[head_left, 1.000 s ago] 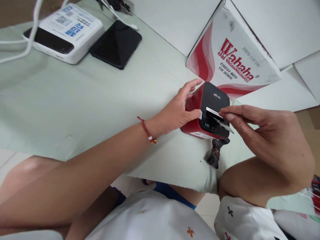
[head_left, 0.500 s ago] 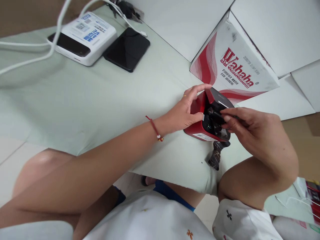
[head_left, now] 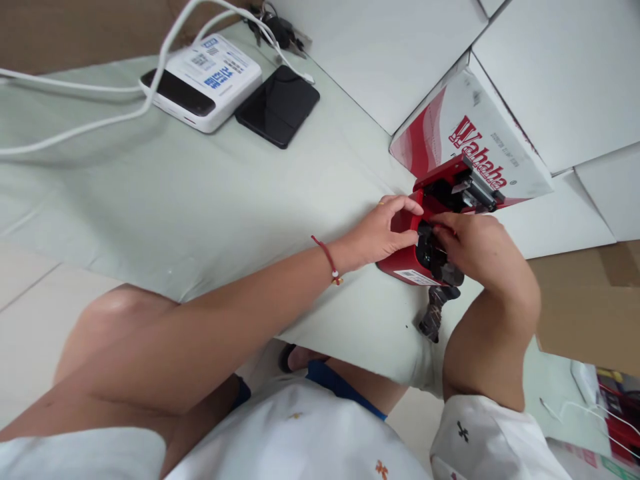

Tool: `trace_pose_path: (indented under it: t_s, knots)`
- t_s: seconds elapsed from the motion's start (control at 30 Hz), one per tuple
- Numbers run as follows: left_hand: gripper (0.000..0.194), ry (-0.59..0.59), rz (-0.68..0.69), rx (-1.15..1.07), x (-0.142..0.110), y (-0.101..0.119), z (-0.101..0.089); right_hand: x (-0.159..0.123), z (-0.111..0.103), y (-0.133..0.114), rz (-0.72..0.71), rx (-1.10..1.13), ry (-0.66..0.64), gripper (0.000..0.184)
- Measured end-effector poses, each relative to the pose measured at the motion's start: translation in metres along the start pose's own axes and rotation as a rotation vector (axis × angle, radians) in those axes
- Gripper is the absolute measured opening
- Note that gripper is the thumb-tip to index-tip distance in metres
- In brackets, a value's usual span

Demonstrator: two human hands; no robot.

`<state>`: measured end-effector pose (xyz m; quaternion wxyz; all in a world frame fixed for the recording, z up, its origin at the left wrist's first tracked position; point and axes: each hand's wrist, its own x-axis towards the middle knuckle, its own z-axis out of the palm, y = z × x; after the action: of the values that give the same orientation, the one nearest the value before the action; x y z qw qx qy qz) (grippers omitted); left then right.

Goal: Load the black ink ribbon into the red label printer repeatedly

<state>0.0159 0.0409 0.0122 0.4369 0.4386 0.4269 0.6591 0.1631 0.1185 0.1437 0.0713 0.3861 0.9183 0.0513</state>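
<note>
A small red box-shaped machine [head_left: 396, 262] with a black inside stands on the table. Its hinged lid [head_left: 443, 175] is swung up at the back, with dark and silvery parts on its inner face. My left hand [head_left: 377, 233] grips the near left wall, thumb and fingers at the rim. Bent over the opening, my right hand [head_left: 485, 247] has its fingertips pressed together among the black parts; what they hold is hidden. A crumpled dark patterned strip [head_left: 433, 315] hangs out at the front and lies on the table.
Behind the machine stands a red-and-white Wahaha water carton [head_left: 430, 133] against white boxes. A white device [head_left: 215, 83], a black phone [head_left: 280, 105], keys [head_left: 277, 30] and a white cable [head_left: 160, 67] occupy the far left. A cardboard box [head_left: 590, 307] sits at the right.
The machine's lid has swung farther up and back. My right hand has moved left, its fingers now inside the opening. My left hand still holds the side; the view has shifted slightly.
</note>
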Motion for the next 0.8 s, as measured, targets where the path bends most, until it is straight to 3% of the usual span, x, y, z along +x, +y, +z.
trace_pose_path:
  t_s: [0.17,0.37,0.53,0.63,0.7,0.8]
  knots:
    - [0.033,0.007,0.004,-0.005,0.002,-0.002,0.002,0.030,0.014,0.012,-0.005,-0.074,-0.202,0.045]
    - [0.033,0.003,-0.004,0.013,0.004,-0.001,0.000,0.038,0.019,0.011,0.018,-0.109,-0.189,0.043]
    - [0.034,-0.001,-0.003,0.002,0.005,-0.004,0.000,-0.001,0.007,0.021,0.081,0.158,-0.017,0.041]
    - [0.034,0.000,-0.034,-0.020,0.006,-0.005,0.001,-0.035,-0.008,0.043,0.228,0.408,0.138,0.044]
    - [0.034,-0.002,-0.050,-0.023,0.006,-0.005,0.001,-0.051,-0.014,0.062,0.375,0.447,0.227,0.049]
    - [0.034,0.002,-0.041,-0.019,0.006,-0.005,0.001,-0.053,-0.006,0.088,0.520,0.416,0.193,0.050]
